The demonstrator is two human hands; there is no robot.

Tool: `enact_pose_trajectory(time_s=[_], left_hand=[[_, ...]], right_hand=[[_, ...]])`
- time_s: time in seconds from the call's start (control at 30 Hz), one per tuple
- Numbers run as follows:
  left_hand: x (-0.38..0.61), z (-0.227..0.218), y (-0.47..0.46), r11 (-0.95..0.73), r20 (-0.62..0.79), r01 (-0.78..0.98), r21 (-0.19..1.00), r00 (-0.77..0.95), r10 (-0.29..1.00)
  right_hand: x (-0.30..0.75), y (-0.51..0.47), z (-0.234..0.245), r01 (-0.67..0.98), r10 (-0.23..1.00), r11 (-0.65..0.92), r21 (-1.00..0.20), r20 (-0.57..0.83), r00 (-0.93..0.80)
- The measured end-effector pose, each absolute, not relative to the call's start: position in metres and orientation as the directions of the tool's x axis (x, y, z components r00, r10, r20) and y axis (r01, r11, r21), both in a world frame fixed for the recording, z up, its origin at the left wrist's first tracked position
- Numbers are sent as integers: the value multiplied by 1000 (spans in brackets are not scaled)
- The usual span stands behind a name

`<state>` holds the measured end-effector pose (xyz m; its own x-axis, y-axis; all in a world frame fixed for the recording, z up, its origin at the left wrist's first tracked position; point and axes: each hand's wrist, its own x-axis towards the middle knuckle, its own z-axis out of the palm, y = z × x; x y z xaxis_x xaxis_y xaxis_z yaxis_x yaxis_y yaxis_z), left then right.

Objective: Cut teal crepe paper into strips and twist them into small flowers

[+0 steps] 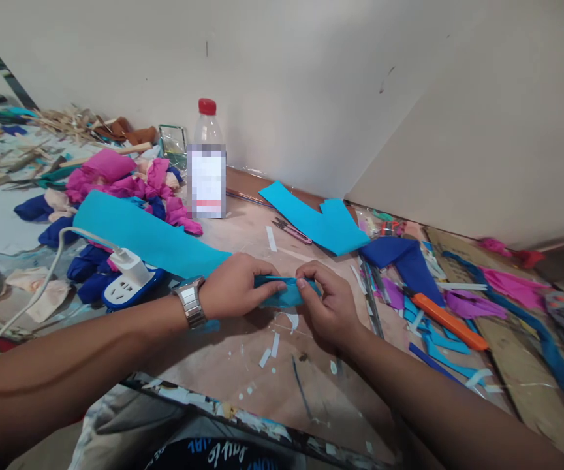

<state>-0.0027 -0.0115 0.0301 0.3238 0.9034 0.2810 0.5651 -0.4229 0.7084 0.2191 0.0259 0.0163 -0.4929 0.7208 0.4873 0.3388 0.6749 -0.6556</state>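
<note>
Both hands meet near the centre of the frame, above the pale, scrap-strewn table (pixel 257 372). The left hand (pixel 237 284), with a silver metal-link watch (pixel 192 303) at its wrist, grips a narrow turquoise paper-like strip (pixel 286 296) between thumb and fingers; the right hand (pixel 328 301) pinches the same strip between thumb and fingertip at its right part. The strip lies between the hands at frame centre; its ends are partly hidden by the fingers. A long flat turquoise sheet (pixel 147 232) extends from left of centre to just beside the left hand. A folded turquoise sheet (pixel 314 219) lies right of upper centre, near small pink-handled snips (pixel 292 230). A clear plastic bottle with a red cap (pixel 207 108) stands at upper centre-left. An orange-handled cutter (pixel 448 320) rests at right among coloured scraps.
</note>
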Motion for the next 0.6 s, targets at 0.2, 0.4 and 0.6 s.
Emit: enact_pose_trajectory(time_s=[0.2, 0.4, 0.6], left_hand=[[-2, 34, -11, -299, 151, 477, 827, 324, 934], [-3, 36, -10, -167, 27, 420, 892, 320, 947], [-4, 36, -7, -100, -12, 334, 937, 318, 948]], right_hand=[[220, 24, 13, 334, 733, 657, -676, 470, -491], [219, 23, 12, 380, 722, 684, -622, 509, -468], [220, 24, 14, 312, 636, 765, -563, 583, -506]])
